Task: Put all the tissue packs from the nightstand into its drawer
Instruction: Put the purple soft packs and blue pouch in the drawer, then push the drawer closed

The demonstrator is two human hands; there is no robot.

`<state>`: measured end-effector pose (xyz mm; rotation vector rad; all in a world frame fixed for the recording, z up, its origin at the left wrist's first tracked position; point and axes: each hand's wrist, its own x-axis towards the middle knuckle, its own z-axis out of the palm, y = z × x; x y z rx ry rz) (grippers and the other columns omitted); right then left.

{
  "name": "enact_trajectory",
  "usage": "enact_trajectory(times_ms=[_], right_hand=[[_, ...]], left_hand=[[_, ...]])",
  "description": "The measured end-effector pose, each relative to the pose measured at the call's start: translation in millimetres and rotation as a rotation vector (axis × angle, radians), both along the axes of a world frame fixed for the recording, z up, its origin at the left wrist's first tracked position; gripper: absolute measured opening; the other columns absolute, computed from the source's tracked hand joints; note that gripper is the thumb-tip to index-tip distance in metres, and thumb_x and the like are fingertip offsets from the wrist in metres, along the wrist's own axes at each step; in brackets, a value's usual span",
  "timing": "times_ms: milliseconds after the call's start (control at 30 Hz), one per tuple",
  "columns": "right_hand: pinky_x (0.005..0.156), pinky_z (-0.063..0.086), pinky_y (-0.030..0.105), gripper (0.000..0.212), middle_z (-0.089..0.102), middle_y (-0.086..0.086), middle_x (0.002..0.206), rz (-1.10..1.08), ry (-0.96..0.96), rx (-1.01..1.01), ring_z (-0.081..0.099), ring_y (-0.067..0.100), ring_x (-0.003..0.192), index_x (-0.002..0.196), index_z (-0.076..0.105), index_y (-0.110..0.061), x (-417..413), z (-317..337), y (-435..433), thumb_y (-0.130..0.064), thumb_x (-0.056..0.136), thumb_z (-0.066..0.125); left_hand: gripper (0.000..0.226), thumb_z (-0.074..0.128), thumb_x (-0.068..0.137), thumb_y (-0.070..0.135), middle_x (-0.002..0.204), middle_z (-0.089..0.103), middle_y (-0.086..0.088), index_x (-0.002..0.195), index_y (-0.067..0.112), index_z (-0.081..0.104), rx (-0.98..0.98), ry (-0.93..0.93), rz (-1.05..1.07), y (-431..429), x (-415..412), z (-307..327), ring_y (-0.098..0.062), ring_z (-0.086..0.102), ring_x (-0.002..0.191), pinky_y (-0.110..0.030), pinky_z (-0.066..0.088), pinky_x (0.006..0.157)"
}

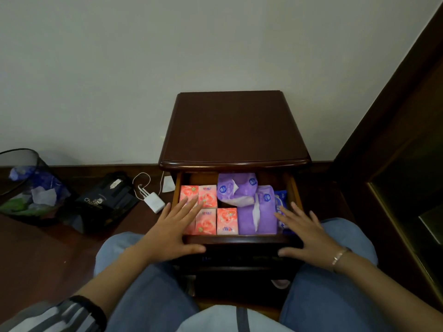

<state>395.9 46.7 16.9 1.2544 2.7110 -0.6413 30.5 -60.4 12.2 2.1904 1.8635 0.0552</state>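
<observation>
Nightstand (233,130) top bare; tissue packs (226,208) all inside open drawer (239,239): pink ones left, purple mid, blue right. Your left hand (171,232) and right hand (305,232) flat at drawer front, fingers spread, gripping nothing. Packing looks done; prob. only closing drawer left.

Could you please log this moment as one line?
drawer open | tissue packs inside | left hand open at drawer front | right hand likewise | next: probably push shut
</observation>
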Motion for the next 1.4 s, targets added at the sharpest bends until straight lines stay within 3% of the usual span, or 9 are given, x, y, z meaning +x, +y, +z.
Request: enact_trajectory(times_ms=[200,367,467,733,967,1067,1167,1300,1400], right_hand=[[0.115,-0.004,0.05,0.114,-0.019,-0.018,0.15,-0.117,-0.129,0.193,-0.026,0.009,0.138,0.138,-0.017,-0.042,12.5,14.1,7.2,-0.077,0.061,0.06],[0.103,0.021,0.066,0.139,0.023,0.008,0.155,-0.15,-0.07,0.439,0.013,0.03,0.143,0.148,0.017,-0.023,2.9,20.9,21.8,-0.075,0.033,0.074],[0.101,0.022,0.067,0.142,0.026,0.012,0.153,-0.194,-0.077,0.552,0.017,0.033,0.14,0.147,0.019,-0.019,-13.1,20.8,47.3,-0.069,0.029,0.079],[0.11,0.022,0.061,0.089,0.032,0.008,0.151,-0.432,-0.059,0.549,0.023,0.03,0.141,0.146,0.026,-0.014,-65.5,-0.3,121.6,-0.045,0.075,0.071],[0.112,0.022,0.054,0.095,0.006,0.004,0.159,-0.499,0.094,0.413,0.0,0.027,0.146,0.15,0.008,-0.018,-68.5,-13.2,107.5,-0.025,0.078,0.07],[0.112,0.025,0.037,0.088,0.004,0.002,0.159,-0.488,0.321,0.219,0.007,0.016,0.144,0.15,0.013,-0.019,-55.5,-14.3,80.4,-0.017,0.081,0.068],[0.1,0.036,0.028,0.058,0.044,0.012,0.142,-0.734,0.674,-0.301,0.043,0.019,0.128,0.139,0.042,-0.007,-50.2,-18.9,33.7,-0.005,0.085,0.063],[0.07,0.045,0.033,0.014,0.062,0.01,0.098,-1.188,0.794,-1.075,0.06,0.021,0.084,0.102,0.06,-0.007,-46.1,-31.4,-28.4,-0.011,0.092,0.052],[0.086,0.045,0.041,0.028,0.058,0.019,0.117,-1.361,0.803,-1.422,0.058,0.03,0.102,0.111,0.055,0.0,-42.5,-34.7,-53.1,-0.02,0.096,0.043]], left_hand=[[0.122,0.038,0.062,0.092,0.157,-0.02,0.006,0.15,0.027,-0.015,0.068,0.2,0.068,-10.5,-18.6,10.7,-0.019,-0.021,0.144,-0.056,-0.015,0.111],[0.125,0.04,0.059,0.094,0.161,0.007,-0.009,0.154,0.019,0.008,0.223,0.281,0.07,4.9,-23.1,10.0,-0.03,0.009,0.146,-0.066,0.01,0.108],[0.127,0.04,0.056,0.094,0.159,0.013,-0.013,0.154,0.018,0.009,0.305,0.311,0.123,35.6,-28.4,11.9,-0.033,0.014,0.145,-0.067,0.012,0.106],[0.091,0.057,0.081,0.062,0.159,0.021,-0.008,0.152,0.02,0.018,0.282,0.285,0.381,131.1,-36.1,5.6,-0.029,0.014,0.146,-0.059,0.014,0.114],[0.08,0.062,0.086,0.04,0.158,0.022,-0.007,0.152,0.02,0.02,0.358,0.162,0.424,120.2,-30.8,-7.1,-0.028,0.013,0.147,-0.054,0.013,0.115],[0.073,0.065,0.087,0.029,0.157,0.024,-0.007,0.149,0.017,0.029,0.387,-0.094,0.503,91.2,-18.1,-10.4,-0.026,0.018,0.146,-0.047,0.021,0.114],[0.049,0.061,0.089,0.018,0.139,0.046,-0.011,0.135,0.01,0.049,0.319,-0.5,0.733,46.9,6.8,-20.2,-0.024,0.045,0.128,-0.04,0.04,0.106],[0.028,0.048,0.097,0.027,0.096,0.065,-0.014,0.109,0.004,0.058,-0.387,-1.132,1.289,-12.0,45.8,-25.6,-0.025,0.063,0.076,-0.029,0.051,0.061],[0.052,0.042,0.098,0.04,0.132,0.054,-0.021,0.13,0.0,0.048,-0.838,-1.461,1.396,-40.1,65.2,-24.1,-0.031,0.058,0.112,-0.036,0.045,0.084]])
